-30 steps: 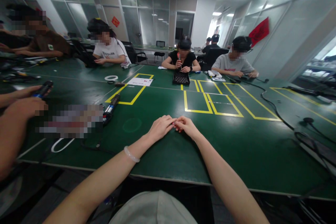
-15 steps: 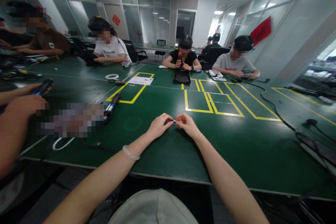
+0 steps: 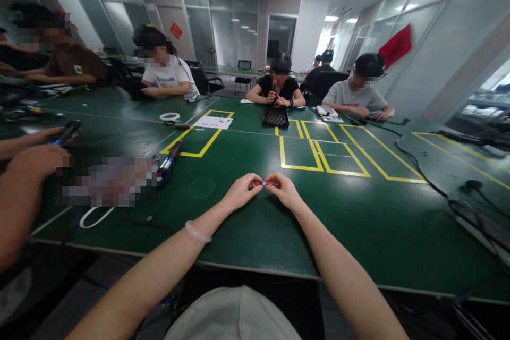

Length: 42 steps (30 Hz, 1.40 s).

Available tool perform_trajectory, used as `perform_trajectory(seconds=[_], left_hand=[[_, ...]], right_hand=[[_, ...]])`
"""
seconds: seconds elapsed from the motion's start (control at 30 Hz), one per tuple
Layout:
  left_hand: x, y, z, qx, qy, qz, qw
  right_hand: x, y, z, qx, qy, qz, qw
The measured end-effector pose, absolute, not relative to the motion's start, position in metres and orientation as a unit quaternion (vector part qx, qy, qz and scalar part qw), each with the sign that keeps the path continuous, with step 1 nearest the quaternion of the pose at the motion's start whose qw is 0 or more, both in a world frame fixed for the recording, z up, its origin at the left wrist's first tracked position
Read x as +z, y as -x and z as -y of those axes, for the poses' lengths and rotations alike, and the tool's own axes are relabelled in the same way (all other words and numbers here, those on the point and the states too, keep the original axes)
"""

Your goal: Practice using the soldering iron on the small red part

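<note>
Just above the green table (image 3: pixel 255 239), my two hands meet fingertip to fingertip. My left hand (image 3: pixel 241 191) pinches one side of a small pale piece (image 3: pixel 263 183), and my right hand (image 3: pixel 283 190) pinches the other side. A bit of reddish orange shows by the right fingertips. The piece is too small to name, and my fingers hide most of it. A pale bangle (image 3: pixel 198 232) circles my left wrist.
At left, a co-worker's hand (image 3: pixel 42 156) holds a dark tool (image 3: pixel 68 132). A black-and-silver tool (image 3: pixel 171 159) lies nearby. Yellow tape outlines (image 3: pixel 302 168) mark the table. A person across has a black tray (image 3: pixel 275 117). Cables (image 3: pixel 418 159) run along the right.
My hands stay almost in place, with only a slight shift of the fingers around the small piece. The reddish part between the fingertips shows less now.
</note>
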<state>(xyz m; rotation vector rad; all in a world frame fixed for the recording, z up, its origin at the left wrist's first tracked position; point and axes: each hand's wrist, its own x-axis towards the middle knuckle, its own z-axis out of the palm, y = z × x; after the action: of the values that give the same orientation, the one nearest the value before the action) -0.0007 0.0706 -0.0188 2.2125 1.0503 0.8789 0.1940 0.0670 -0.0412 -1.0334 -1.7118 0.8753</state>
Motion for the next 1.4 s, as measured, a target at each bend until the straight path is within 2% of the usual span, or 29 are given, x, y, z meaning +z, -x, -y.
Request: perform_trajectory(seconds=[0.47, 1.0, 1.2, 1.3, 1.4], left_hand=[[-0.027, 0.0, -0.079, 0.297, -0.757, -0.428, 0.394], [-0.029, -0.001, -0.08, 0.302, -0.749, -0.434, 0.399], [-0.001, 0.008, -0.07, 0.326, -0.767, -0.457, 0.311], [0.022, 0.031, -0.06, 0.332, -0.778, -0.489, 0.212], [0.037, 0.073, -0.049, 0.299, -0.784, -0.54, 0.069]], right_hand=[[-0.041, -0.193, -0.064, 0.338, 0.393, 0.731, 0.445], [-0.036, -0.19, -0.06, 0.31, 0.413, 0.743, 0.425], [-0.037, -0.194, -0.063, 0.301, 0.447, 0.717, 0.443], [-0.037, -0.195, -0.063, 0.299, 0.456, 0.709, 0.447], [-0.037, -0.196, -0.063, 0.305, 0.454, 0.71, 0.444]])
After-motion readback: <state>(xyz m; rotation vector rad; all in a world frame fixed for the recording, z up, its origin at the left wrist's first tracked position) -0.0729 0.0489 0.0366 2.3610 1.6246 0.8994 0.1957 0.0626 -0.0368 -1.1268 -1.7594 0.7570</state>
